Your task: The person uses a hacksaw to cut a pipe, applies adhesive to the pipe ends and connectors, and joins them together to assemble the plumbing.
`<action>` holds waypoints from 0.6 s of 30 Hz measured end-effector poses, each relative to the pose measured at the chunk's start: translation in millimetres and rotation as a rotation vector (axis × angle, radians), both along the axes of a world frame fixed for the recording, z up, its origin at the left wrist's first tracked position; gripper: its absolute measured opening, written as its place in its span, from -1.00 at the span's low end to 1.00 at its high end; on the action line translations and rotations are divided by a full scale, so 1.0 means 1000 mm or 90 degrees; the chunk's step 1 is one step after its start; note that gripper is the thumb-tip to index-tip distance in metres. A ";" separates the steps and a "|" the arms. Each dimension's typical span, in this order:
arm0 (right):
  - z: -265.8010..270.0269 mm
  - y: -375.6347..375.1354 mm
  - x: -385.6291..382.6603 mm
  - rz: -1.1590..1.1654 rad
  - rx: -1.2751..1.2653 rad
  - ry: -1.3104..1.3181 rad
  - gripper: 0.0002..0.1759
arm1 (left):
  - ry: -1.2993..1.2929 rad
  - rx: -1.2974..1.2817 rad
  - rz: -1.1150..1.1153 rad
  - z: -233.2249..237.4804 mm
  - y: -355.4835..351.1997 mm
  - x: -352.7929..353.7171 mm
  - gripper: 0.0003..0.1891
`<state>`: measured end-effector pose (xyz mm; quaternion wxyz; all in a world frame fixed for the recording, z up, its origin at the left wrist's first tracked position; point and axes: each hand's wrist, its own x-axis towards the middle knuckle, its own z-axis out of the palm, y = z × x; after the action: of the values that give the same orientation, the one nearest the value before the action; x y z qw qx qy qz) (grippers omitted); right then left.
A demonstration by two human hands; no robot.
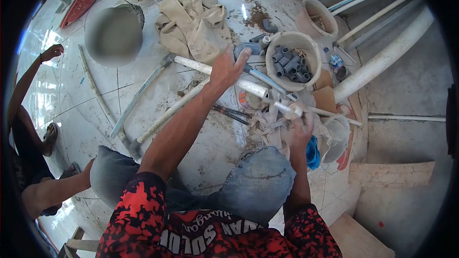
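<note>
Pipe joining, seemingly: right hand (pixel 299 129) grips white pipe (pixel 251 87) end; left hand (pixel 228 69) spread open at 11 o'clock; next needs a firm hold.

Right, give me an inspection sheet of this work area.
Surface: tiled floor, dusty and smeared with dirt.
Job's things: white pipe lying across the floor ahead of the knees; bucket of grey fittings behind it.
Clutter: beige cloth, loose pipes, second bucket.
Hands: left hand open, fingers spread over the white pipe; right hand closed on its near end.
Cables: nothing seen.
Surroundings: another person sitting at the left; long pipes lying at the right.
</note>
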<state>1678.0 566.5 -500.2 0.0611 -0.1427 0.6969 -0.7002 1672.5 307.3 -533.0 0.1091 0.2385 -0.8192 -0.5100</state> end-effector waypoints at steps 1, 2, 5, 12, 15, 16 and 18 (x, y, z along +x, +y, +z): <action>0.005 -0.002 -0.002 -0.002 0.002 -0.002 -0.66 | -0.001 0.004 -0.008 0.001 0.000 0.001 -0.10; 0.010 -0.005 -0.006 -0.022 -0.021 -0.016 -0.66 | 0.001 0.008 -0.018 0.003 0.001 0.001 -0.12; 0.016 -0.010 -0.021 -0.020 0.002 0.009 -0.64 | 0.021 -0.029 0.023 -0.013 0.005 -0.003 -0.17; 0.053 -0.037 -0.056 0.203 0.309 0.286 -0.56 | 0.038 -0.039 0.016 -0.012 0.011 0.001 -0.32; 0.048 -0.036 -0.064 0.199 0.265 0.112 -0.54 | 0.049 -0.094 0.028 -0.016 0.011 -0.001 -0.33; 0.044 -0.036 -0.066 0.201 0.241 0.024 -0.53 | 0.041 -0.067 0.024 -0.012 0.010 0.000 -0.34; 0.029 -0.031 -0.062 0.203 0.187 -0.014 -0.55 | 0.031 -0.040 0.027 -0.004 0.004 0.002 -0.34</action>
<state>1616.2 535.7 -471.7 0.1991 -0.2332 0.7593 -0.5739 1674.0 311.6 -536.8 0.1477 0.2398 -0.8266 -0.4872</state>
